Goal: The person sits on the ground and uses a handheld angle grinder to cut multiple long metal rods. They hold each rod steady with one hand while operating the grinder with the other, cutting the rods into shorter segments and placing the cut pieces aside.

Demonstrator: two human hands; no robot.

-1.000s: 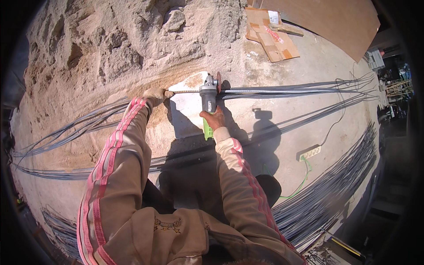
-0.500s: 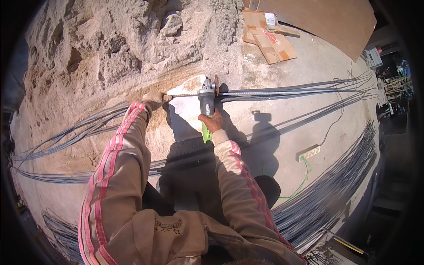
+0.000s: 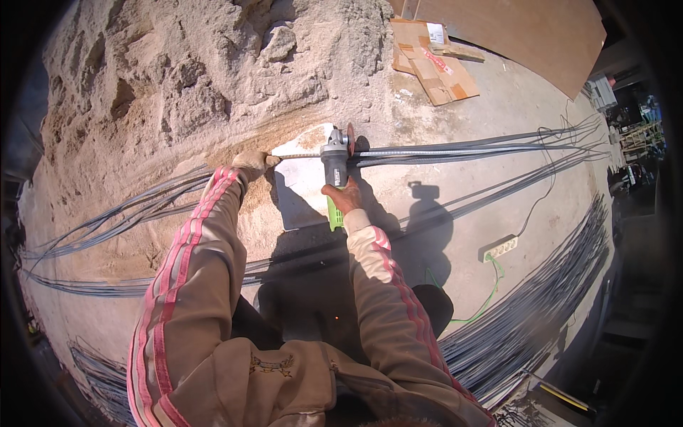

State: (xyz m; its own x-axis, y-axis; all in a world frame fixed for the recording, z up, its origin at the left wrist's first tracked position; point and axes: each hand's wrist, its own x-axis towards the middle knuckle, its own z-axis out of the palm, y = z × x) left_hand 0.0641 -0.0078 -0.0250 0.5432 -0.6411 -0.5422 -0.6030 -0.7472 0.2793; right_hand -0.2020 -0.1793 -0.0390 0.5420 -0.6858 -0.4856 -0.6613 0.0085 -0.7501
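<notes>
My right hand (image 3: 346, 196) is wrapped round the body of a green and black angle grinder (image 3: 334, 169). The grinder's disc (image 3: 350, 139) stands on edge at the rebar rods (image 3: 427, 151), on the grinder's right side; where it meets the metal is too small to make out. Farther left, my left hand (image 3: 254, 164), in a tan glove, is closed on the rebar (image 3: 302, 155) that runs under the grinder head. Beneath this stretch of bar lies a pale flat sheet (image 3: 299, 191), partly in shadow.
A rough heap of sand (image 3: 178, 78) rises at the far left. Cardboard (image 3: 445, 82) and a brown board (image 3: 526, 39) lie at the far right. Nearer are a power strip (image 3: 501, 248) with a green cord (image 3: 492, 293) and a thick bundle of rods (image 3: 541, 306).
Both hands and the grinder keep nearly the same place, with a very slight shift in the picture. A tiny orange spark now shows in the shadow between my forearms.
</notes>
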